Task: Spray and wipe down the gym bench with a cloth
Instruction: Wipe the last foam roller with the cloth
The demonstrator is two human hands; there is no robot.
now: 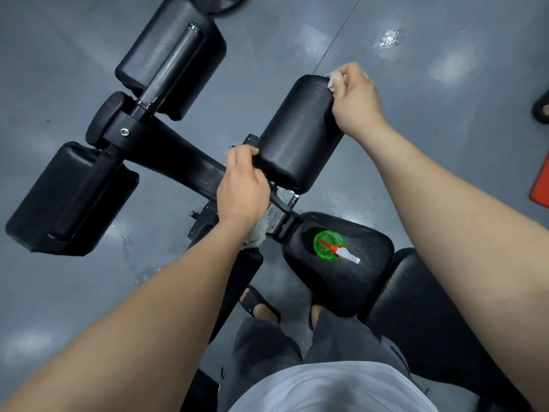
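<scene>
Grey gym floor (445, 179), wet patches; we wipe a black bench roller pad (300, 132).
Pad's long axis runs from our left hand (242, 185), closed on its near end with a cloth (258, 233) bunched under the wrist, to our right hand (355, 95), fisted on a second cloth (334, 81) at the far end. One green spray bottle (331, 244) stands on the seat (365, 281) just below the pad. Three roller pads, two cloths.

The one camera sits on my head and looks steeply down and forward, wide-angled and close, over my shirt (332, 388) and feet to my left hand (242, 188) and right hand (355, 98) on the bench (335, 281), with grey floor (445, 144) all round.
</scene>
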